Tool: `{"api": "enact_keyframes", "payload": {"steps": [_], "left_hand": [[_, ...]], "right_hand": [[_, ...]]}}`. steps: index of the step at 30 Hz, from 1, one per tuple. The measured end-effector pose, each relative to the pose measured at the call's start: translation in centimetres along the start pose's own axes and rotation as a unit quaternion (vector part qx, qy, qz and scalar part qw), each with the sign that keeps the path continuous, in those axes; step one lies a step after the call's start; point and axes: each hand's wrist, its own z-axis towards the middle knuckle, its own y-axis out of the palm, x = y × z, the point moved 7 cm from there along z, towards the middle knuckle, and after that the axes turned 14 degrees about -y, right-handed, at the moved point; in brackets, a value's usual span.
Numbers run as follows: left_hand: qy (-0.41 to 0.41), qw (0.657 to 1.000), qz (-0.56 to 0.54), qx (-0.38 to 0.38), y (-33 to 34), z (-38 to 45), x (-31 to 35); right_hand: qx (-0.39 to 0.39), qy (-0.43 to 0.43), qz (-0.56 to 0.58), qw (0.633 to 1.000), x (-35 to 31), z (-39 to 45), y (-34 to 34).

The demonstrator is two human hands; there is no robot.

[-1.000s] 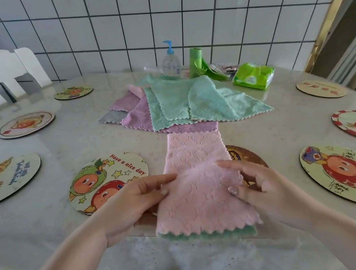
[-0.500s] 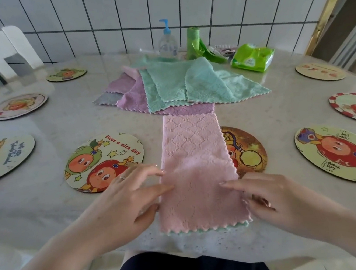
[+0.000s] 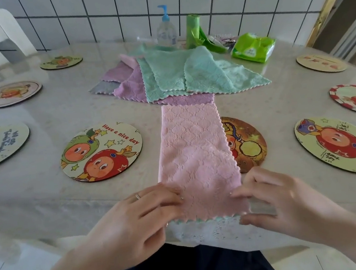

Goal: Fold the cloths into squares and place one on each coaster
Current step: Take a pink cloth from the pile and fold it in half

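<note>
Here the pink cloth [image 3: 196, 155] lies on the table [image 3: 46, 194] as a long narrow strip, already folded lengthwise, and it runs from the near edge of the table away toward the pile of cloths [image 3: 179, 74] in the middle. Its right side covers a part of the brown coaster [image 3: 246, 142]. The left hand [image 3: 138, 223] pinches the near left corner of the strip, fingers on top, and the right hand [image 3: 284, 198] pinches the near right corner in the same way, so both hands are closed on the cloth with its near end between them. A thin green edge shows under the pink near end. To the left of the strip, the coaster with "Have a nice day" [image 3: 101, 151] is bare, and one more coaster [image 3: 338, 145] lies to the right. Behind the pile stand a pump bottle [image 3: 165, 28] and a green roll [image 3: 193, 31].
</note>
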Motion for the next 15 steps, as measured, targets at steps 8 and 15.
{"api": "enact_keyframes", "payload": {"steps": [8,15], "left_hand": [[-0.017,0.998,-0.028,0.05,0.4,0.6,-0.5],[-0.041,0.995,-0.072,0.048,-0.6,0.3,-1.1]], "right_hand": [[0.05,-0.047,-0.144,0.987,-0.8,0.0,0.4],[-0.002,-0.051,-0.178,0.983,-0.5,1.1,2.9]]}}
